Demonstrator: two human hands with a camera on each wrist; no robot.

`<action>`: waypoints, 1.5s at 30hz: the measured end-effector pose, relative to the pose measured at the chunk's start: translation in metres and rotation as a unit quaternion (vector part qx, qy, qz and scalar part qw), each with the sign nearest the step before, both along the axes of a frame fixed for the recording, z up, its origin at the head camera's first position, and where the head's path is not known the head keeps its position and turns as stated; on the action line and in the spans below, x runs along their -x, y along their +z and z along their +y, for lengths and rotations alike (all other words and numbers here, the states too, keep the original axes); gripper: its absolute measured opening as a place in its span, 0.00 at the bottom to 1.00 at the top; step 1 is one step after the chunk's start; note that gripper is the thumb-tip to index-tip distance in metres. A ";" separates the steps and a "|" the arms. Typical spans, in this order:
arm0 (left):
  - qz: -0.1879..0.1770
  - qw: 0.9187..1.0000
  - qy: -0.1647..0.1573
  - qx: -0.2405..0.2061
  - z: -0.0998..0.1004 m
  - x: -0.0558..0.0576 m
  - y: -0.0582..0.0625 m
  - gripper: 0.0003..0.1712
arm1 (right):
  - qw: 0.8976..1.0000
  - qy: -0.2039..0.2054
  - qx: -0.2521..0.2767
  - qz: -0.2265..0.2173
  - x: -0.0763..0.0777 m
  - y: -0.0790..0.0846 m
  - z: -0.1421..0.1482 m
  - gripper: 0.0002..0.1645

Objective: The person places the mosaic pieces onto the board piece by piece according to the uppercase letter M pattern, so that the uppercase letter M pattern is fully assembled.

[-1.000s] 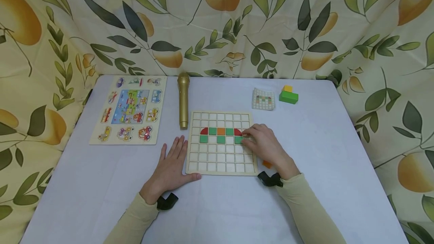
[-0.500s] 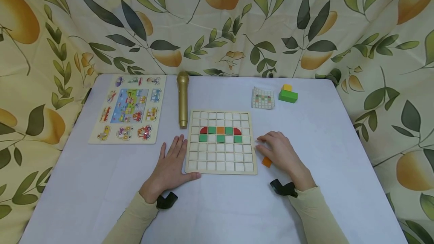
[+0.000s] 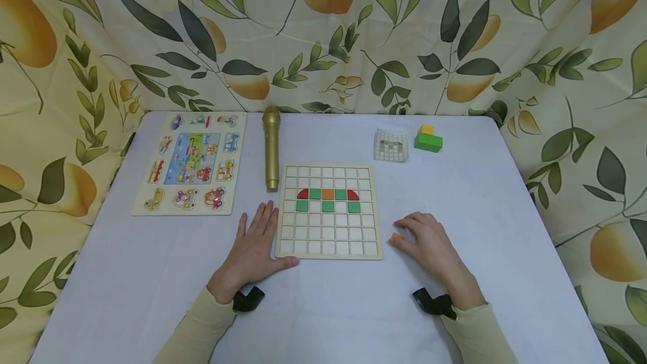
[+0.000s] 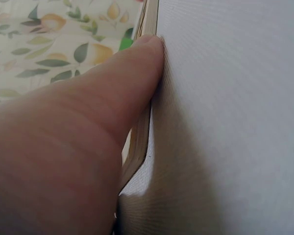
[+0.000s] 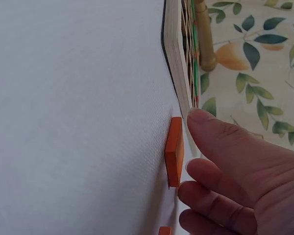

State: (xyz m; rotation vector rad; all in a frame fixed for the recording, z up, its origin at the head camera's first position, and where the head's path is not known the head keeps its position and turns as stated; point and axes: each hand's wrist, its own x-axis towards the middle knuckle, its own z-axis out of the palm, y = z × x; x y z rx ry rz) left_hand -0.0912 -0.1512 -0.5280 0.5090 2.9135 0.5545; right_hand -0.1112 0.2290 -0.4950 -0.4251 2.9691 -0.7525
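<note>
A wooden grid board (image 3: 320,233) lies in the middle of the table, with red, green and orange tiles set in two of its rows. Spread flat along its left side is my left hand (image 3: 254,249), its thumb touching the board's front edge. My right hand (image 3: 433,246) is over the table right of the board, fingers loosely bent. An orange tile (image 5: 174,152) lies beside its thumb and fingertips, apart from the thumb in the right wrist view. In the head view the hand mostly hides it. A second orange piece (image 5: 164,230) peeks in at that wrist view's bottom edge.
A gold microphone (image 3: 272,150) lies left of the board, beyond it a picture puzzle board (image 3: 144,195). Behind, to the right, are a small grid pattern card (image 3: 391,146) and a green block (image 3: 428,142) with a yellow block (image 3: 427,129) by it.
My right hand has left the board's right side, drawing back and rightward to the orange tile. The left hand stays put. The red and green tiles near the right edge are uncovered.
</note>
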 end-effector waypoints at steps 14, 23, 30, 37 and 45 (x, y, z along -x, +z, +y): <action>0.002 1.000 -0.001 -0.002 0.000 -0.001 0.000 0.69 | 1.000 -0.017 -0.013 0.009 -0.010 -0.003 0.003 0.24; -0.003 1.000 0.002 -0.007 -0.001 -0.001 0.002 0.69 | 0.999 -0.015 -0.018 0.021 -0.011 -0.002 0.003 0.18; -0.003 1.000 0.002 -0.007 0.000 -0.001 0.002 0.69 | 0.999 -0.008 -0.020 0.033 -0.010 -0.003 0.002 0.14; 0.001 1.000 0.000 -0.003 -0.001 0.000 0.000 0.69 | 0.999 -0.008 -0.021 0.034 -0.004 -0.003 -0.002 0.15; 0.003 1.000 -0.001 -0.005 0.000 0.000 0.001 0.69 | 0.999 0.001 0.000 0.039 0.009 0.002 -0.008 0.18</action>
